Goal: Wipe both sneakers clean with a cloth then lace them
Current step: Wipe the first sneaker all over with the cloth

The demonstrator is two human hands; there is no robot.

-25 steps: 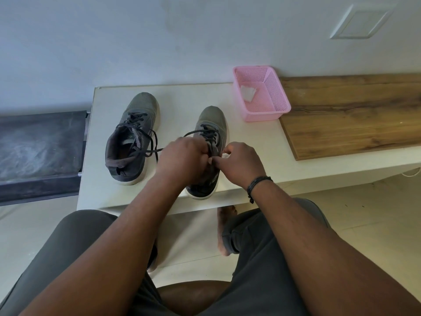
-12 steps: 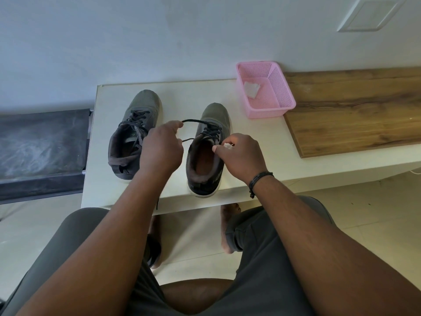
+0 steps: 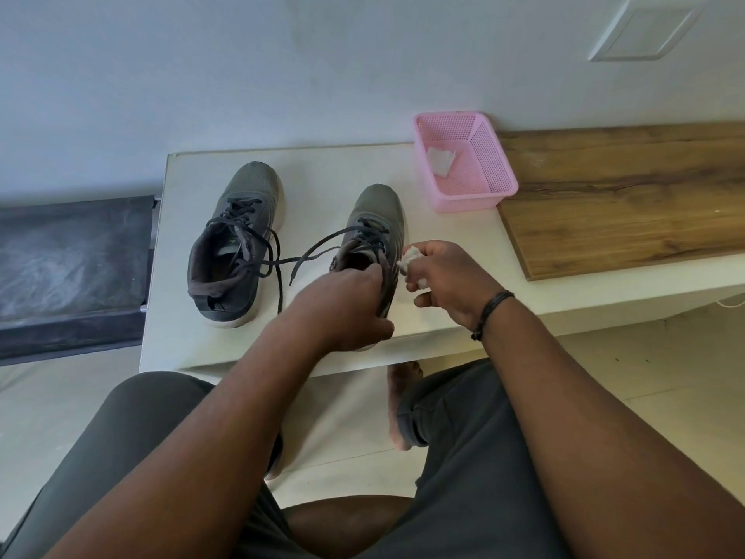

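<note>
Two grey sneakers with black laces stand on a white bench [image 3: 322, 167], toes pointing away from me. The left sneaker [image 3: 236, 240] is free, its lace ends trailing to the right. My left hand [image 3: 342, 304] grips the heel and collar of the right sneaker [image 3: 377, 219], whose loose black lace [image 3: 318, 252] loops out to the left. Just right of that shoe, my right hand [image 3: 443, 276] holds a small crumpled white cloth [image 3: 409, 258] in its curled fingers, close to the shoe's side.
A pink mesh basket [image 3: 490, 171] with a white piece [image 3: 441, 161] inside sits at the bench's back right, against a wooden board [image 3: 625, 195]. A dark padded surface [image 3: 68, 260] lies left of the bench. My knees and bare feet are below the bench edge.
My left hand let go of the lace and dropped to grip the right sneaker's heel. The lace now lies loose. My right hand drew slightly away to the shoe's right side with the cloth.
</note>
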